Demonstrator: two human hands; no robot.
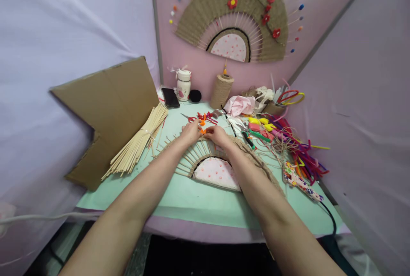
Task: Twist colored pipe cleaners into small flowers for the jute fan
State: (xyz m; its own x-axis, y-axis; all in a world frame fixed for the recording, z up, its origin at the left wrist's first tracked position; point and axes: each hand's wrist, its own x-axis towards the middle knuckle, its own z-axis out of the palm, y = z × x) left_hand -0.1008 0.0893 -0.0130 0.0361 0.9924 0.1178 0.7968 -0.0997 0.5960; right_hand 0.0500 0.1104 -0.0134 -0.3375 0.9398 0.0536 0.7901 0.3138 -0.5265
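Observation:
My left hand (191,132) and my right hand (217,134) meet over the upper edge of a half-round fan of sticks and twine. Between their fingertips is a small bent orange pipe cleaner (203,131), and both hands look closed on it. Another orange curl (202,118) shows just beyond my left fingers. Under my forearms lies the fan, with bare sticks at its left and a pink-dotted white half-circle (214,170) at its base. Red-handled scissors (191,119) rest just past my left hand, beside red pipe cleaner pieces (209,116).
Left stand a bundle of thin sticks (137,148) and folded cardboard (112,109). A phone (171,98), white bottle (183,86) and twine spool (222,91) line the back. Right lie pipe cleaners (304,156), green-handled pliers (259,135) and a patterned glue gun (301,182). A finished fan (198,17) hangs behind.

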